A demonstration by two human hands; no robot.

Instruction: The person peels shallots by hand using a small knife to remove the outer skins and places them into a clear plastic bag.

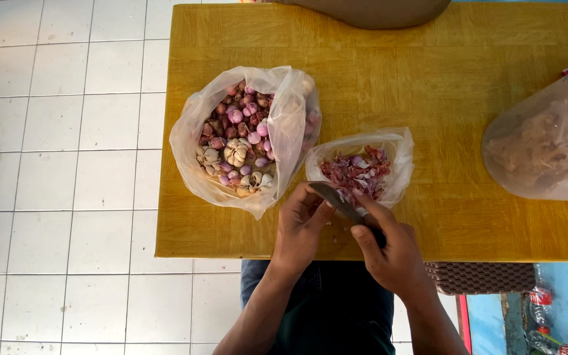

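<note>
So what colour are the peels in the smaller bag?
Reddish-purple peels, seen in the head view.

Near edge of the yellow table [455, 230] — crowded at centre: large open bag of shallots and garlic [244, 135] sits just left of the small bag of peelings [363, 171], the two almost touching, no gap to pass between. Bare wood behind both bags, and between the small bag and the clear bag [540, 148] at far right — open lanes there.
</note>
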